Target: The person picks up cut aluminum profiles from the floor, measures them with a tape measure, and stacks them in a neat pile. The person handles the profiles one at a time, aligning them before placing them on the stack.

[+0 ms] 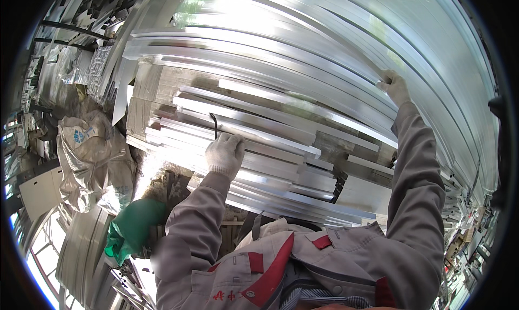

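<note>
My left hand (224, 154), in a pale knit glove, is closed around a thin black rod with a bent tip (214, 123); its lower end is hidden in my fist. Under that hand lie several silver metal profiles (259, 129) of differing lengths, side by side. Farther right, my gloved right hand (396, 88) is closed on the near end of a long, narrow metal strip (330, 37). The strip runs up and left, over wide rows of long silver profiles (281, 53).
Grey-brown boards (145, 91) show beneath the profiles. Left of them are a crumpled pale sack (92, 153) and a green bag (135, 226). Metal offcuts (102, 18) are heaped at the far left, and more clutter (465, 240) lies at the right rim.
</note>
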A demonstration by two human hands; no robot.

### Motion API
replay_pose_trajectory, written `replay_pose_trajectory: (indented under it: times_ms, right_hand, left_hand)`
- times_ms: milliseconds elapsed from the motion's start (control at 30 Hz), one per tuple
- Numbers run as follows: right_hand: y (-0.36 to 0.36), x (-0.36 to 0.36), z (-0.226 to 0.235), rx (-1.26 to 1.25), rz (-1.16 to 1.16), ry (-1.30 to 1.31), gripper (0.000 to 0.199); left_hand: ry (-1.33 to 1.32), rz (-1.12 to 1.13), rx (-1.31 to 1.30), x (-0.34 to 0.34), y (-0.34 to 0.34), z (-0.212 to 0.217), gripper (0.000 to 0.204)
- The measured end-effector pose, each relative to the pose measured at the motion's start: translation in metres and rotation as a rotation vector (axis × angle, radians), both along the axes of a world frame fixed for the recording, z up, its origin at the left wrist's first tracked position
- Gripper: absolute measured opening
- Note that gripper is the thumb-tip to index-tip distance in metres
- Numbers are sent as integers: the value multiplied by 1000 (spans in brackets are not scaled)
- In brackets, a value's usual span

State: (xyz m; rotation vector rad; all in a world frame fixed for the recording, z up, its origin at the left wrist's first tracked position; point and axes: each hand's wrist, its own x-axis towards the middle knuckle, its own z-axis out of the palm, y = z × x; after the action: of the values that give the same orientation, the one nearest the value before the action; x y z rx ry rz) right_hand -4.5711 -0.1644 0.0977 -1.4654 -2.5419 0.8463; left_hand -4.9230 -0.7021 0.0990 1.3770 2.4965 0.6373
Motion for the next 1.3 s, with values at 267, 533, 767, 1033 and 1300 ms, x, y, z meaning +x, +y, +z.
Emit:
replay_pose_trajectory:
  times_ms: [267,533,767,1033,1300]
  right_hand:
    - [10,4,-18,34,-53,-57,43]
    - [24,21,-12,313,-124,-338,43]
    - [15,21,-36,388,-145,-330,51]
    - [-7,4,-24,626,-147,-442,49]
    - [-165,4,-47,90,42,-292,35]
  left_hand:
    - [-31,13,-19,0,1,0,9]
    - [-35,22,1,0,0,-4,10]
    - [-42,17,-63,-1,0,-2,14]
    - [-36,6,-50,-1,0,-3,13]
    - [-52,31,-52,1,2,-2,13]
